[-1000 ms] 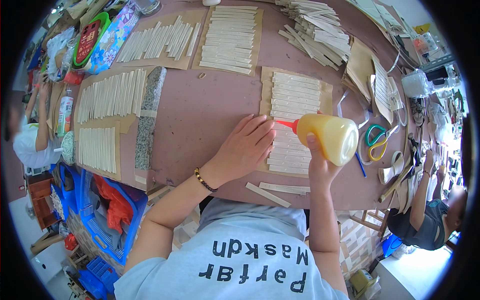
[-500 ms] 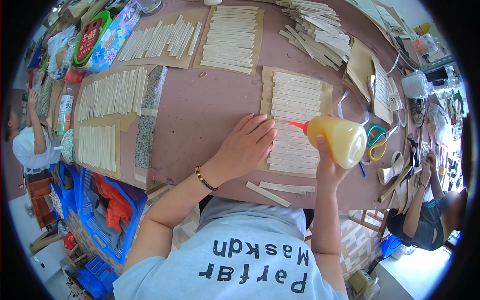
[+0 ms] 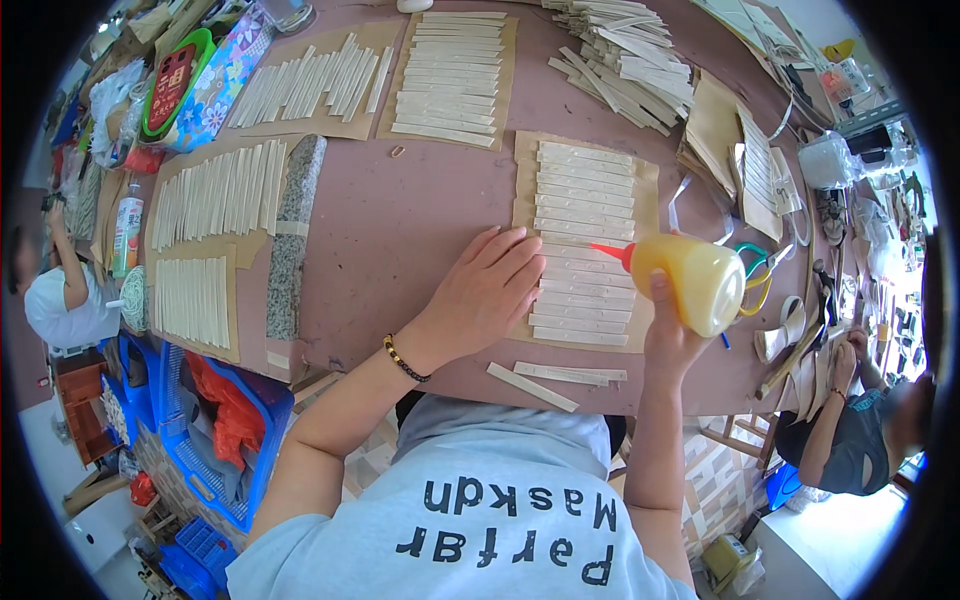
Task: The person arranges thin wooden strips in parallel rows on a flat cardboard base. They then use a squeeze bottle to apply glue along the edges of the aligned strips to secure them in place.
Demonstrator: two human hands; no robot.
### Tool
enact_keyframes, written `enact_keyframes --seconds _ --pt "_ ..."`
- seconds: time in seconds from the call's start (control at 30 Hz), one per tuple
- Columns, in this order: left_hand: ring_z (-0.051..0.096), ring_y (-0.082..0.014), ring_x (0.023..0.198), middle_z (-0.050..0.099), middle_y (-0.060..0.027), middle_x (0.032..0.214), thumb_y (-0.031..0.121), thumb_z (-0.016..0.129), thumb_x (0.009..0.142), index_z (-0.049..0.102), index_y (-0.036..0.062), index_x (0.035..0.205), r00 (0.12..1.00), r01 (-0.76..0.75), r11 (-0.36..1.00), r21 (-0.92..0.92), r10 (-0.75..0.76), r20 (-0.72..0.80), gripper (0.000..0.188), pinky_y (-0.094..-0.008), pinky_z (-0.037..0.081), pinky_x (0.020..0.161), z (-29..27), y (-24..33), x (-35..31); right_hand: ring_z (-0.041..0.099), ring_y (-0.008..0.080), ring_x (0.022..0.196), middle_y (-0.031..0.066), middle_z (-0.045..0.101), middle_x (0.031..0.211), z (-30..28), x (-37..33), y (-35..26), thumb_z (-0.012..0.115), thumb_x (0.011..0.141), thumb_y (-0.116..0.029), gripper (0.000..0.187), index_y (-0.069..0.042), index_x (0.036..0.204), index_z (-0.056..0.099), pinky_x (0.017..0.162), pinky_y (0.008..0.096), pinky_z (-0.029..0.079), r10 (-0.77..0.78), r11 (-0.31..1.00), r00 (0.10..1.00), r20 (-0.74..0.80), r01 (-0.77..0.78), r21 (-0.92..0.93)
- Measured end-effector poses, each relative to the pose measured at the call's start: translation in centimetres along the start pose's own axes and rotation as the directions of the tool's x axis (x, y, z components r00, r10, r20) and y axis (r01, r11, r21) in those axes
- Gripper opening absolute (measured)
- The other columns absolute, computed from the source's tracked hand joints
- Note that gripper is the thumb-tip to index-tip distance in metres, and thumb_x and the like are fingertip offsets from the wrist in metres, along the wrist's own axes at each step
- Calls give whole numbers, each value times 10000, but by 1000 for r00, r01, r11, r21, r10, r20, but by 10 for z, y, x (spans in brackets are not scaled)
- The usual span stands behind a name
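My right hand [image 3: 672,325] is closed round a squeeze bottle [image 3: 700,285] of yellowish glue-like liquid. The bottle lies tilted, its red nozzle [image 3: 607,250] pointing left over a column of pale flat strips [image 3: 585,210]. These strips lie side by side on a sheet of brown paper [image 3: 647,190], and small shiny marks show on several of them. My left hand [image 3: 495,285] rests flat with fingers stretched, its fingertips at the left edge of the strips. Whether the nozzle tip touches a strip I cannot tell. Loose strips [image 3: 545,380] lie near the table's front edge.
More strips on brown paper [image 3: 450,80] fill the far and left table. A speckled stone bar [image 3: 297,235] lies at left, a heap of strips [image 3: 630,60] at far right. Scissors [image 3: 765,275] and a tape roll [image 3: 778,330] sit right of the bottle. Other people work at both sides.
The bottle and my right hand have shifted a little to the right along the strips. My left hand stays in nearly the same place.
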State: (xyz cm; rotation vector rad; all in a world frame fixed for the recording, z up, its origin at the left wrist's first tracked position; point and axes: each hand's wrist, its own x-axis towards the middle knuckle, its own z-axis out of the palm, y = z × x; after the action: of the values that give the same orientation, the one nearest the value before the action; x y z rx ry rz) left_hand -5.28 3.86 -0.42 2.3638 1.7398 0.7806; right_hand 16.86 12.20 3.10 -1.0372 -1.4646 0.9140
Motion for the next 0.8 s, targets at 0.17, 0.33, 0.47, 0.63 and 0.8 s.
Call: enact_keyframes --seconds 0.17,0.33,0.47,0.63,0.8 --pt "493 -301 1334 563 -112 1370 174 680 917 599 30 1249 1000 -3 1000 3 2 19 371 -475 394 1153 -2 0 0 659 229 1135 160 683 1277 -16 -2 8 812 882 -86 486 21 1297 581 997 356 534 21 999 995 -101 -17 35" --pt "486 -304 1344 560 -112 1378 172 678 918 600 30 1254 1000 6 1000 3 -6 23 373 -474 396 1150 -2 0 0 657 229 1139 161 680 1277 -26 2 12 796 891 -61 483 17 1310 569 1000 356 536 24 999 989 -149 -17 48" --pt "485 -306 1345 559 -115 1385 176 678 918 601 28 1258 1000 6 1000 0 -6 29 378 -477 397 1147 -3 0 1 660 228 1134 159 678 1279 -21 2 12 807 881 -63 487 17 1302 575 992 355 540 11 998 988 -152 -1 65" --pt "491 -306 1339 563 -117 1376 174 676 917 602 28 1251 1000 3 1000 6 -3 19 372 -484 398 1146 -3 1 1 664 224 1126 156 681 1277 -4 0 7 825 864 -75 491 21 1285 590 981 346 542 23 997 996 -85 -17 76" --pt "501 -302 1329 571 -114 1359 170 676 914 605 32 1231 1000 8 1000 4 -8 13 353 -489 401 1146 -2 1 1 666 232 1132 160 680 1280 19 -5 1 830 857 -75 495 30 1284 602 992 356 532 16 999 1000 9 -16 39"
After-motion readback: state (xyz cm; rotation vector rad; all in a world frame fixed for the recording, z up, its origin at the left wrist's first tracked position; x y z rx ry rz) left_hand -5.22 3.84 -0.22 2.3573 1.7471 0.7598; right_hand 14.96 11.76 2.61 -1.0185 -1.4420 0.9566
